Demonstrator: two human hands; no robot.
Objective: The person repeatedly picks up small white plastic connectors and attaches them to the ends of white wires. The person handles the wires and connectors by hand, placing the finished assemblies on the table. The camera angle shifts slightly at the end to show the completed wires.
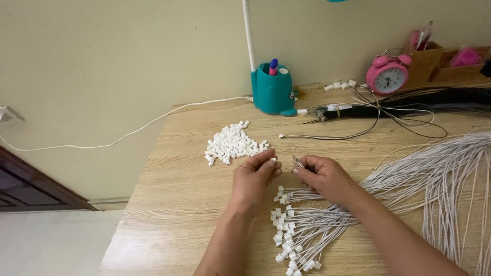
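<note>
On the bench (169, 204), the left hand (253, 179) pinches a white plug (273, 160) and the right hand (322, 176) pinches wire ends (297, 162). A bundle of plugged wires (299, 237) lies done, I judge; a heap of plugs (232, 144) and many bare wires (440, 179) remain.

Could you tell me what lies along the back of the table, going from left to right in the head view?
Teal pen holder → loose white connectors → pink alarm clock → brown cardboard boxes.
</note>
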